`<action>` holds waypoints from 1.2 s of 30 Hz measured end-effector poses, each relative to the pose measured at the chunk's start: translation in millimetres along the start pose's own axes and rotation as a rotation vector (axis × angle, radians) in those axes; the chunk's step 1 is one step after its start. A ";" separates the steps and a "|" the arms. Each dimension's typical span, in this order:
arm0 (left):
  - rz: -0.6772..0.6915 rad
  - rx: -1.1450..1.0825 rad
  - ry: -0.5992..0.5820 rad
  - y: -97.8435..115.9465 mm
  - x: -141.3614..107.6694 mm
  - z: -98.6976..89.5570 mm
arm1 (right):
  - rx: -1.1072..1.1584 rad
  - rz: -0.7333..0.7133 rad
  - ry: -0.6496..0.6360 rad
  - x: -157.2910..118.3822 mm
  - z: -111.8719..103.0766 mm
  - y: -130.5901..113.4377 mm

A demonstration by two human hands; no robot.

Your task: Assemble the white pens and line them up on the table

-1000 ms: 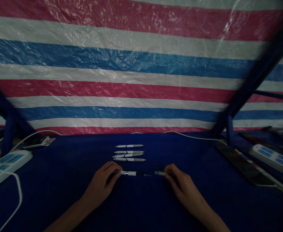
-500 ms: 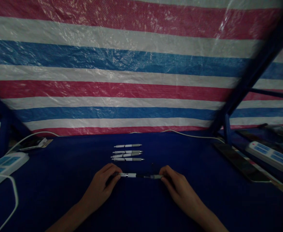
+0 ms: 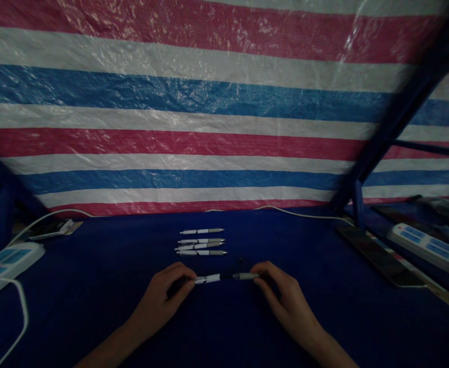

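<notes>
My left hand (image 3: 173, 289) pinches the white pen barrel (image 3: 211, 278) by its outer end, low in the middle of the head view. Facing it, my right hand (image 3: 276, 283) pinches the grey pen part (image 3: 244, 276). A thin dark piece, probably the refill, spans the short gap between the two parts. Beyond my hands, several white and grey pens (image 3: 203, 252) lie roughly parallel on the blue table (image 3: 125, 255). A tiny dark item (image 3: 240, 260) lies just above the grey part.
A white power strip (image 3: 13, 263) and cable are at the left, near a small dark packet (image 3: 53, 229). On the right are a black phone (image 3: 381, 258) and another power strip (image 3: 431, 248). Blue frame bars (image 3: 381, 138) and a striped sheet stand behind.
The two pen parts are slightly closer together, and the white barrel now tilts a little. My left hand has shifted slightly right, my right hand slightly left.
</notes>
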State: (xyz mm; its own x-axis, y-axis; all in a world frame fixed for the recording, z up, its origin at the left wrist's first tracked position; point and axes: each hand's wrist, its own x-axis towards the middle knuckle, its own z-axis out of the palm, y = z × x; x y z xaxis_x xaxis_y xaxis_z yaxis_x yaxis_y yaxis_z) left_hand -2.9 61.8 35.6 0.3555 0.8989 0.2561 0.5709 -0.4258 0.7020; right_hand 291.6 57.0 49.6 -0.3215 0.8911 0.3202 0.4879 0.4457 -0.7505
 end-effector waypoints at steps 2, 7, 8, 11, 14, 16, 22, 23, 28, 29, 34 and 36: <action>0.014 -0.032 -0.009 1.6 0.2 0.3 | 0.013 -0.007 0.011 0.1 1.0 0.2; 0.014 -0.057 -0.038 8.7 0.9 2.3 | 0.036 -0.006 -0.014 0.3 4.9 -3.8; 0.014 -0.060 -0.045 9.8 0.8 2.7 | 0.036 -0.006 -0.019 0.1 5.8 -4.5; 0.022 -0.074 -0.060 11.5 0.4 3.4 | 0.032 -0.007 -0.028 -0.3 8.1 -5.7; 0.035 -0.081 -0.063 11.4 0.4 3.7 | 0.030 0.000 -0.023 0.1 9.1 -5.6; 0.036 -0.084 -0.064 11.2 0.8 3.7 | 0.029 0.012 -0.015 0.7 9.1 -5.0; 0.064 -0.096 -0.055 11.4 0.2 4.9 | 0.062 0.096 -0.009 1.0 8.0 -1.6; 0.077 -0.097 -0.051 11.2 -0.2 5.5 | 0.063 0.105 -0.014 0.8 7.9 -1.1; 0.134 -0.100 -0.021 9.4 -1.7 9.1 | 0.016 0.087 -0.090 0.7 7.5 -1.9; 0.138 -0.098 -0.017 9.5 -2.1 9.3 | 0.011 0.082 -0.108 1.0 7.4 -2.6; 0.107 -0.101 -0.011 13.1 -3.3 6.3 | -0.024 0.113 -0.146 1.6 7.3 -4.8; 0.093 -0.100 -0.005 13.5 -3.1 4.5 | 0.000 0.103 -0.163 0.9 7.2 -4.2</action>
State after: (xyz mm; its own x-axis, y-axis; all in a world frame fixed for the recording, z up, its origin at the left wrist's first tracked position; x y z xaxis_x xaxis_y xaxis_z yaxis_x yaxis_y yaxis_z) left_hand 7.0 52.9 41.3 0.4073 0.8552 0.3205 0.4588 -0.4950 0.7379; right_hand 283.5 55.4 49.0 -0.3966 0.9066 0.1439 0.5251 0.3527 -0.7745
